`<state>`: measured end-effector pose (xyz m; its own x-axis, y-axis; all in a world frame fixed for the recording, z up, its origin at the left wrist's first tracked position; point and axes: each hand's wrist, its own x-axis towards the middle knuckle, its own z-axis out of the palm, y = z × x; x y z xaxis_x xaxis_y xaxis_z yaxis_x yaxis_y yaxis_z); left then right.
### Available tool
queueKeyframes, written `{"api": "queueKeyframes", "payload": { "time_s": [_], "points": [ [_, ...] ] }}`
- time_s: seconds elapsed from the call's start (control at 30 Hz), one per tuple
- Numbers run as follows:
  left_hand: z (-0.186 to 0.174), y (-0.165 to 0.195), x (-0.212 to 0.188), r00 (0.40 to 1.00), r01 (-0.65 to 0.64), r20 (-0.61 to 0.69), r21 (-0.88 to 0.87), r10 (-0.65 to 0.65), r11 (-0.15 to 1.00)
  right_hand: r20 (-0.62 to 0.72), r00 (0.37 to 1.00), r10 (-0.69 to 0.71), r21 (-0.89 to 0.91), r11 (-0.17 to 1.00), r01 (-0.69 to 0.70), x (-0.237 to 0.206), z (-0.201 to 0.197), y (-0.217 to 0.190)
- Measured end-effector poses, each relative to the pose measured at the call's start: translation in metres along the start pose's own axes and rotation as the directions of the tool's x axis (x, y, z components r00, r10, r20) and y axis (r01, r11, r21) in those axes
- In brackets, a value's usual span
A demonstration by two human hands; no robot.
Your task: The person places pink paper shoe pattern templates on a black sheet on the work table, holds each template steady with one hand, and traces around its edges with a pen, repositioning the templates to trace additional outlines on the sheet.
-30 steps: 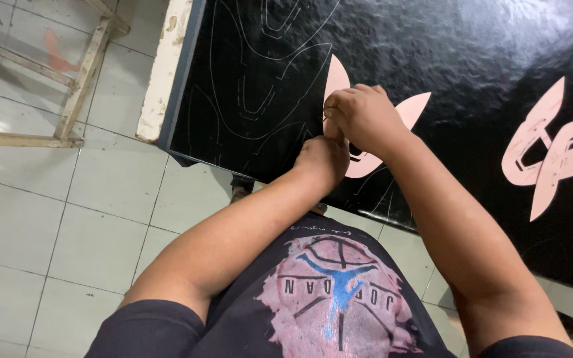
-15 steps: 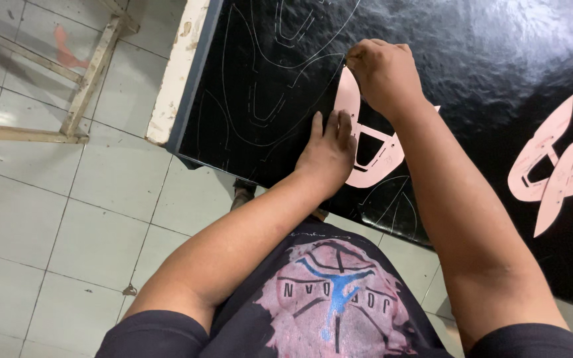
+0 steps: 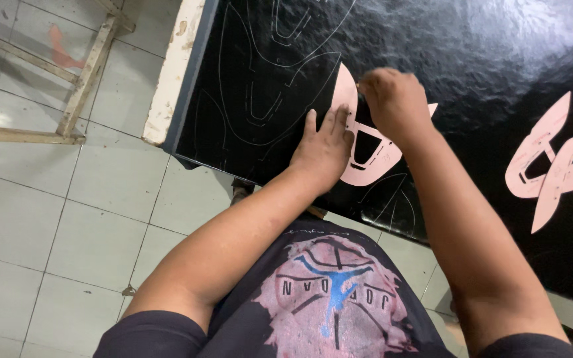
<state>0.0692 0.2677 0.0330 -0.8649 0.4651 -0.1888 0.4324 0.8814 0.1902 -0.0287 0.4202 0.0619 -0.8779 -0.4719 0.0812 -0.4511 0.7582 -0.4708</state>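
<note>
A pink card template (image 3: 366,159) with cut-out slots lies on a shiny black sheet (image 3: 472,59) that covers the table. My left hand (image 3: 323,149) presses flat on the template's left side, fingers spread. My right hand (image 3: 396,99) is closed near the template's upper edge, fingertips pinched together; whatever it grips is hidden inside the fist. Thin light outlines of the same shape (image 3: 266,86) are drawn on the black sheet to the left of the hands.
More pink templates (image 3: 558,172) lie on the sheet at the right. The table's worn white edge (image 3: 174,73) runs along the left. A wooden frame (image 3: 67,99) stands on the tiled floor (image 3: 67,212) at the left.
My left hand has flattened onto the template and slid up it. My right hand has come down and toward the template's upper edge. The view has shifted slightly.
</note>
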Motion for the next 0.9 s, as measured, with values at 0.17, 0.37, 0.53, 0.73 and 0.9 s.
{"api": "queueKeyframes", "payload": {
  "time_s": [0.17,0.37,0.53,0.73,0.9],
  "points": [
    [0.006,0.0,0.001,0.996,0.013,-0.088,-0.022,-0.014,1.0,0.025,0.998,0.049,0.037,0.998,-0.05,-0.047,-0.008,-0.016],
    [0.002,0.0,-0.003,0.993,0.0,-0.118,0.008,0.001,1.0,0.087,0.952,0.294,0.123,0.945,-0.303,-0.057,-0.012,-0.023],
    [-0.002,0.0,-0.002,0.993,0.013,-0.113,0.004,-0.013,1.0,0.028,0.969,0.246,0.082,0.965,-0.248,-0.062,-0.011,-0.02],
    [-0.004,-0.001,-0.003,0.998,0.006,-0.064,-0.008,-0.006,1.0,-0.004,0.974,0.227,0.088,0.97,-0.226,-0.068,-0.008,-0.018],
    [-0.003,-0.001,-0.003,0.995,0.005,-0.098,0.02,-0.003,1.0,-0.033,0.958,0.286,0.061,0.957,-0.283,-0.076,-0.005,-0.022]
  ]
}}
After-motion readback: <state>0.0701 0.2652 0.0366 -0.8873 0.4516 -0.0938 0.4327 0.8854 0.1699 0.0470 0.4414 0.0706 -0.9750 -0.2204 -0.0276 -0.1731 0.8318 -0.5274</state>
